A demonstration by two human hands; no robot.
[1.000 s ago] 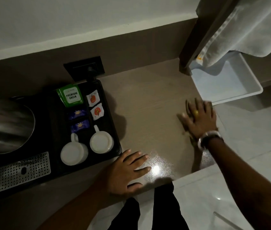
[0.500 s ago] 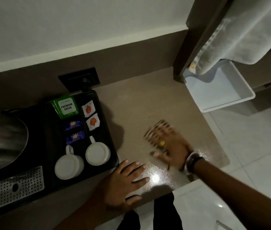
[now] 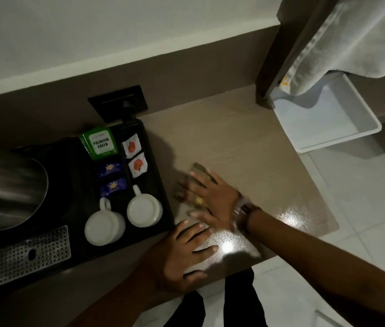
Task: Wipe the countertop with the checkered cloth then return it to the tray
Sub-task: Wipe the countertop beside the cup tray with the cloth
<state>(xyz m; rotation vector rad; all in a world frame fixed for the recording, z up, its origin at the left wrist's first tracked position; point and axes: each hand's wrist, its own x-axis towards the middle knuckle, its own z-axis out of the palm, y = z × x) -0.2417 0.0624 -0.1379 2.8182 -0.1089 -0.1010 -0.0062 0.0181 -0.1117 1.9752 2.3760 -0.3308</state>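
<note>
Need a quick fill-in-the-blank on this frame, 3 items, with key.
1. The right hand presses the checkered cloth flat on the ____.
2. The two white cups stand upside down in the black ____.
3. The green packet reads PREMIUM ____.

Missing words: countertop; tray; GREEN
</note>
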